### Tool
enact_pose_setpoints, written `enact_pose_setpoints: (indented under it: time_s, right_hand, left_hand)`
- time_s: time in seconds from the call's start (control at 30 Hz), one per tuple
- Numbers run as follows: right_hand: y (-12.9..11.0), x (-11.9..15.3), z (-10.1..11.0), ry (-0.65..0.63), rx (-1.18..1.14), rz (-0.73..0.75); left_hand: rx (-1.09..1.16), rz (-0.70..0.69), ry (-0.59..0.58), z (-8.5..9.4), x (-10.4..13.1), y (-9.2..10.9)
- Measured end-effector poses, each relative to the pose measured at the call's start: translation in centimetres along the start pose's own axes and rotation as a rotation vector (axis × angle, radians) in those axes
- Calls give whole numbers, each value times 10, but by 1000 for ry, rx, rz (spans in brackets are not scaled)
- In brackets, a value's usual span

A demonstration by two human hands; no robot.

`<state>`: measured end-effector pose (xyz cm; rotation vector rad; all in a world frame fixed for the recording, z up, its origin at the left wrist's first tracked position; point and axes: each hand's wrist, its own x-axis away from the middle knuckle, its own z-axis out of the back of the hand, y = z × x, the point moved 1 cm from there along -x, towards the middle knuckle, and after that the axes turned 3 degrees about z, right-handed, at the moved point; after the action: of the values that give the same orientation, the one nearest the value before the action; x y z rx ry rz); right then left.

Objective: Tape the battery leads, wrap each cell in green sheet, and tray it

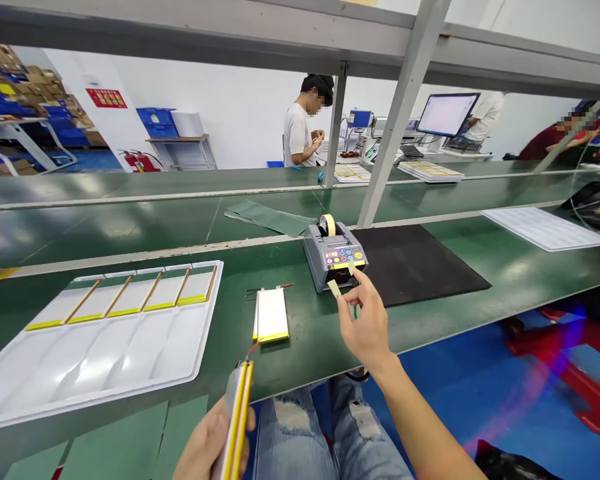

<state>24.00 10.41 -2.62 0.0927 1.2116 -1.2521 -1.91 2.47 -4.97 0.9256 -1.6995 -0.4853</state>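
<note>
Left hand [205,437] holds cells [239,420], right hand [369,325] tape [335,288]

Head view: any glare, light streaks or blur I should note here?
Head view, left: bright highlights on the white tray, softer reflections on the green surface beyond it; head view, lower right: a pink-to-blue light streak over the blue floor and red stool; head view, centre: right hand reasonably sharp.

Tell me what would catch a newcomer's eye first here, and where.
Probably the grey tape dispenser with its lit panel in mid-picture, the right hand before it with pale tape pieces. Next, the yellow-edged pouch cells in the left hand, bottom centre. Then the white tray at left, bearing a row of similar cells.
</note>
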Motion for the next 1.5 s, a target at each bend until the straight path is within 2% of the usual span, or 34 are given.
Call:
enact_pose_setpoints:
  time_s: [0.1,0.17,0.23,0.33,0.43,0.57,0.9,1.17,1.27,1.33,1.4,1.43,1.5]
  right_hand:
    - [-28,15,16,-155,-416,-145]
    - [-40,21,25,-373,-677,-300]
    - [-46,23,30,-636,-871,-399]
    - [-51,23,32,-975,-986,-402]
    - [-54,26,28,-1147,-914,-335]
    - [-57,31,21,-1201,-795,-279]
    - [-57,34,17,-1210,-664,-243]
    - [-60,37,14,-1233,-450,-184]
    - [-55,36,16,-1187,-368,-183]
    - [-50,32,21,-1076,-392,-186]
    - [-45,27,26,-1001,-517,-188]
    - [-43,24,28,-1022,-594,-190]
    - [-41,22,30,-1175,-705,-201]
  left_hand:
    - [-220,-167,-31,-10,7,-4]
    - [-376,-230,-144,-17,13,-7]
    - [-534,-203,-295,-22,18,-9]
    - [-678,-137,-422,-26,25,-11]
    - [-786,-121,-432,-28,28,-8]
    - [-910,-116,-447,-31,32,-2]
    - [-952,-136,-435,-36,35,3]
    - [-1155,-159,-288,-28,36,-7]
    - [-1122,-121,-279,-26,34,-8]
    - [-1021,-92,-300,-25,32,-7]
    - [-918,-83,-318,-23,30,-5]
    - [-885,-85,-323,-22,29,-4]
    - [-863,-82,-338,-19,27,-2]
